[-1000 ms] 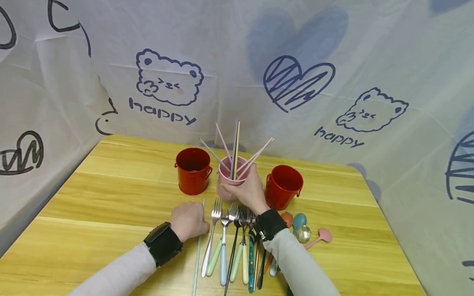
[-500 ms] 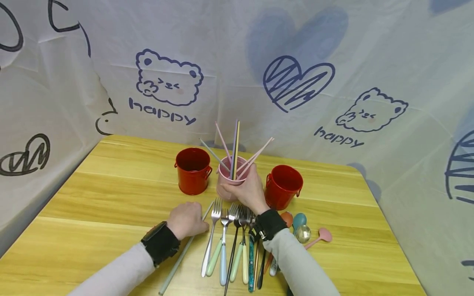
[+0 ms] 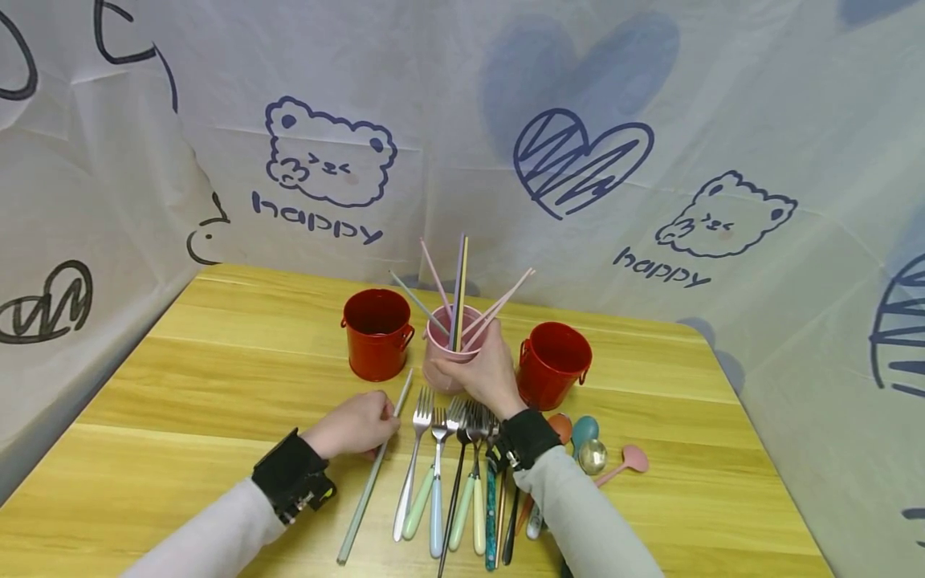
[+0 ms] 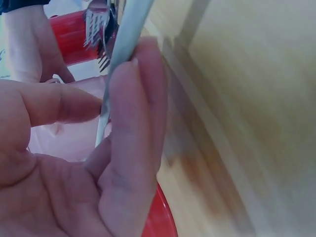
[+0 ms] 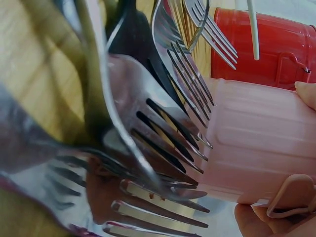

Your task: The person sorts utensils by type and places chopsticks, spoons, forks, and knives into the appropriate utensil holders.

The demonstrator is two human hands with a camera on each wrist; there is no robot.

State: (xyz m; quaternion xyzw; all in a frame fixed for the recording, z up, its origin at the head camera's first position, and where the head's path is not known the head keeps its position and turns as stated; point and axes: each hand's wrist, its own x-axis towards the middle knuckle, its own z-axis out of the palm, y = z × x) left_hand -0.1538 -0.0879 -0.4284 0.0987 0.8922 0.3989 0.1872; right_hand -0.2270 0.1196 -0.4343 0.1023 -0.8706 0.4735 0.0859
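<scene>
My left hand (image 3: 354, 424) pinches a pale grey-green chopstick (image 3: 367, 491) between thumb and fingers, as the left wrist view shows close up. The stick slants low over the wooden table, left of the forks. At the middle back, my right hand (image 3: 487, 373) grips a pink bucket (image 3: 437, 376) round its upper right side, thumb at the front. Several pastel chopsticks (image 3: 458, 293) stand and lean in that bucket. In the right wrist view, fork tines (image 5: 163, 133) lie right at the bucket's base, and fingertips (image 5: 247, 219) show on its side.
One red bucket (image 3: 376, 341) stands left of the pink one, another red bucket (image 3: 552, 369) to its right. A row of forks (image 3: 435, 482) lies in front, partly under the right arm. Spoons (image 3: 592, 456) lie further right. A printed cloth (image 3: 448, 120) hangs behind the table.
The chopstick's near end swung left, then partway back. My left hand turned over from back-up to side-on, its pinch now showing. The right hand and pink bucket have not moved.
</scene>
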